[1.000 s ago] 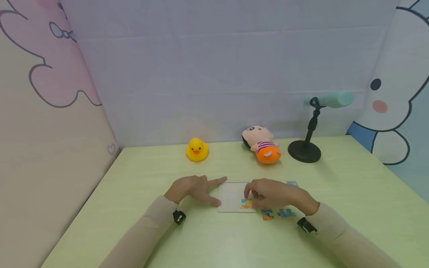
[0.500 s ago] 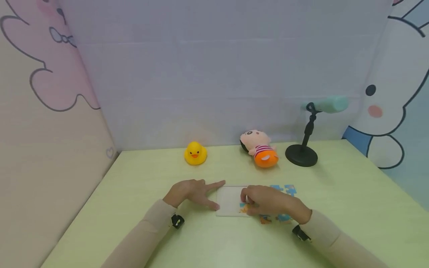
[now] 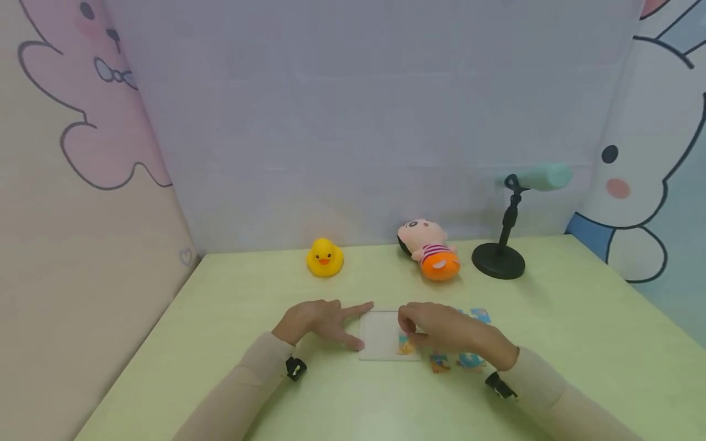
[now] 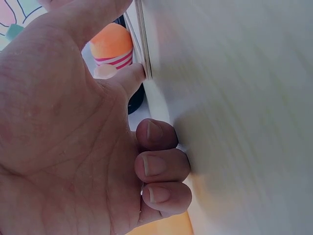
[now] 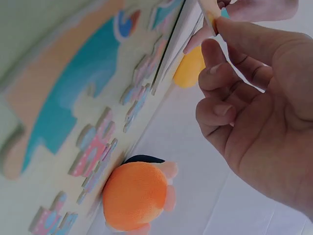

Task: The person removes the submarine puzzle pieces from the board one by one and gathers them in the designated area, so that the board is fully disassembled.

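A thin white puzzle board [image 3: 377, 334] lies flat on the pale table. My left hand [image 3: 320, 321] touches its left edge with thumb and forefinger spread wide; in the left wrist view the other three fingers [image 4: 163, 165] are bent loosely beside the table. Over the board's right part, my right hand [image 3: 449, 327] pinches a jigsaw piece [image 5: 211, 13], orange and blue, between thumb and fingertips. The piece [image 3: 405, 346] shows at the board's lower right in the head view. Loose jigsaw pieces, one brown and blue [image 3: 439, 362], lie right of the board, some hidden under my right hand.
Behind the board sit a yellow rubber duck [image 3: 325, 258] and a plush doll [image 3: 430, 251] lying on its back. A black stand [image 3: 499, 260] holding a mint-green cylinder [image 3: 546, 177] is at the back right. A pale curtain [image 3: 353, 122] closes off the back.
My right hand has shifted slightly over the board's right side, still at the jigsaw piece. The left hand keeps its place at the board's edge. The head view has tilted up a little.
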